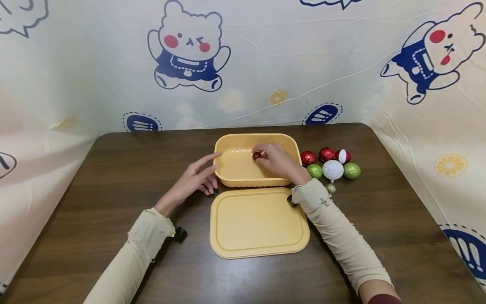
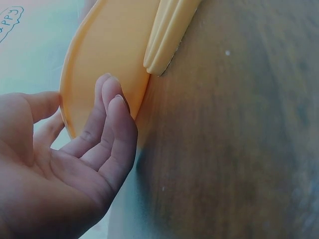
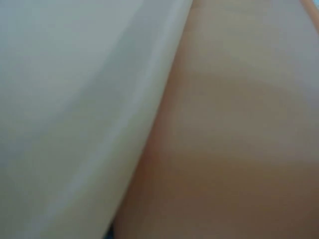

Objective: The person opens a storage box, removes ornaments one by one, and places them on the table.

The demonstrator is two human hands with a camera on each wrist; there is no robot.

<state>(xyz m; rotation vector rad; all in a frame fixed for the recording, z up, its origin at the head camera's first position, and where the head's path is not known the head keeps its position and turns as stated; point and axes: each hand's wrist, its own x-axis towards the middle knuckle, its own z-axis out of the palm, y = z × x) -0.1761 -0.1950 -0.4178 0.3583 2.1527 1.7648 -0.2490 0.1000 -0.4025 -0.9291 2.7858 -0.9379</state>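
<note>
In the head view, my right hand [image 1: 279, 160] reaches into a yellow rectangular container [image 1: 258, 182] and pinches a small dark red bauble [image 1: 257, 156] between its fingertips, over the container's bottom. My left hand [image 1: 195, 179] is at the container's left side, with fingertips touching the rim and the other fingers loosely bent beside the wall. The left wrist view shows this left hand [image 2: 84, 159] palm up close, against the yellow container wall [image 2: 117, 55]. Only blurred sleeve and skin fill the right wrist view. A flat yellow lid [image 1: 260, 223] lies in front of the container.
Right of the container sit several ornaments: red baubles [image 1: 308, 158], green glitter balls [image 1: 352, 170], a white speckled ball [image 1: 333, 170], a red-and-white ball [image 1: 343, 156] and a small gold one [image 1: 331, 188]. A printed cloth [image 1: 258, 63] hangs behind the brown table [image 1: 133, 169].
</note>
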